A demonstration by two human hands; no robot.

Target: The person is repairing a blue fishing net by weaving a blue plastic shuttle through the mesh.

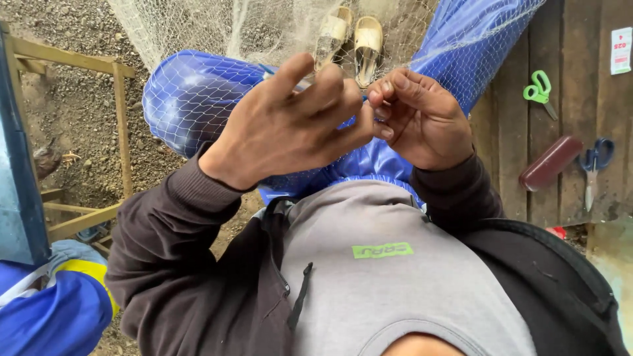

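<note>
Head view: the left hand point(290, 125) is raised with fingers spread and half-curled, its fingertips meeting those of the right hand point(422, 118), which is closed in a pinch. What they pinch is too fine to make out; the net point(198, 99) lies draped just beneath and beyond both hands, over blue-trousered knees point(191, 92). Past the hands, under the mesh, stands a pair of sandals point(349, 39). Well to the right of the right hand, on the boards point(514, 145), lie green scissors point(541, 89), a dark red case point(550, 163) and blue scissors point(595, 161).
</note>
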